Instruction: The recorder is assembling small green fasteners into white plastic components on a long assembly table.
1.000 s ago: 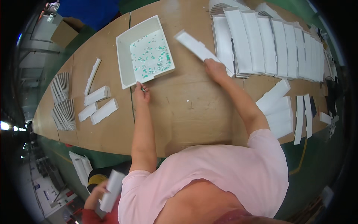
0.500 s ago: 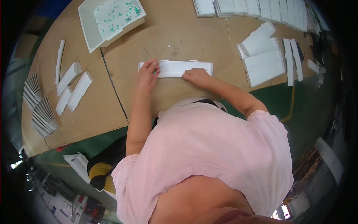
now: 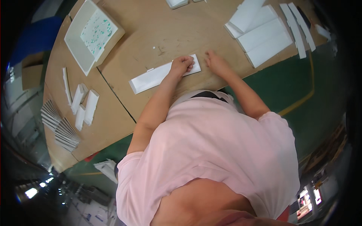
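Note:
A long white folded tray-like piece [image 3: 154,78] lies slanted on the table in front of me, with small tabs on its far edge. My left hand [image 3: 181,66] is over its right end, fingers curled together; whatever they pinch is hidden. Just beyond that end, my right hand [image 3: 217,63] is apart from the piece, close above the table. Its fingers are partly bent with a gap between them, and nothing shows in them.
A white tub [image 3: 109,42] with small green and clear bits stands far left on the brown table [image 3: 147,34]. White folded pieces [image 3: 91,106] and fanned strips [image 3: 67,135] lie left. Flat white sheets [image 3: 266,39] and narrow strips [image 3: 296,32] lie right.
My left hand has gone from the piece's left end to its right end. My right hand has let go of the piece and moved off it. The view has turned.

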`<state>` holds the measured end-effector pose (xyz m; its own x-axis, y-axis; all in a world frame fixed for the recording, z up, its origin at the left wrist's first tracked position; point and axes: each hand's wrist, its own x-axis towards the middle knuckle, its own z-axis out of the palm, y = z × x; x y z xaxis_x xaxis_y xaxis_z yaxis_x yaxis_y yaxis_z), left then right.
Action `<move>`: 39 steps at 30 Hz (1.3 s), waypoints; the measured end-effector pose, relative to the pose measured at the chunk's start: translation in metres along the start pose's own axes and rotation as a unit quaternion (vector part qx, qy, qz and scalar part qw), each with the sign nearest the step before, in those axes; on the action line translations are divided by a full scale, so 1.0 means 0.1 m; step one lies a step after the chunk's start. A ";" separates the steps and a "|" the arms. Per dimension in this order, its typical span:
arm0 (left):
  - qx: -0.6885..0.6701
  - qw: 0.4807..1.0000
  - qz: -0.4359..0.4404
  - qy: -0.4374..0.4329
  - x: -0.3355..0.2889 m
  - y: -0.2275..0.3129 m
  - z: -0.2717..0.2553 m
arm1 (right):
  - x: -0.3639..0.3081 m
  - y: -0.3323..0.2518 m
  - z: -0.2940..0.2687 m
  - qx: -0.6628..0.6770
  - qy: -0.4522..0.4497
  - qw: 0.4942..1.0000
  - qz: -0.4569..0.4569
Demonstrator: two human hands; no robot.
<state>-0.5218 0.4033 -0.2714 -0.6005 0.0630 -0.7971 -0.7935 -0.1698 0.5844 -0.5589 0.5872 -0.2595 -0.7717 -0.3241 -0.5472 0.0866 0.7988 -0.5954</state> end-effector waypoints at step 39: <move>0.232 0.942 0.151 0.191 0.15 -0.19 0.46 | 0.35 0.09 -0.37 -0.056 -0.129 0.947 -0.290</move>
<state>-0.5206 0.4530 -0.2876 -0.7972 -0.2927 -0.5281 -0.6025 0.3297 0.7268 -0.6084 0.6014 -0.2620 -0.4881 -0.8261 -0.2816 -0.3824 0.4924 -0.7819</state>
